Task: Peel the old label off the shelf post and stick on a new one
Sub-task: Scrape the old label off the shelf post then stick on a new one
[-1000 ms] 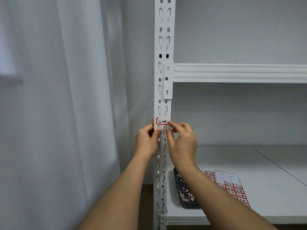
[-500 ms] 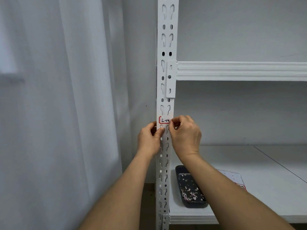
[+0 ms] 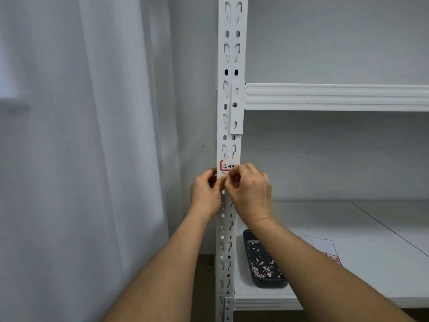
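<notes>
Currently the red-bordered label [image 3: 226, 165] sits on the shelf post [image 3: 228, 135], just above both hands. Judged step: peeling the old label. The right hand [image 3: 249, 190] has curled fingers at the label's right edge; whether they grip it cannot be told. The left hand [image 3: 205, 192] grips the post just below. Next move calls for lifting a corner cleanly. The label sheet [image 3: 321, 246] and dark tray [image 3: 262, 263] lie below the right forearm.

Two hands [image 3: 206, 191] [image 3: 250, 194], one label [image 3: 226, 166], one post [image 3: 229, 66], one tray [image 3: 264, 261], two shelves [image 3: 336, 96] [image 3: 348, 228].
</notes>
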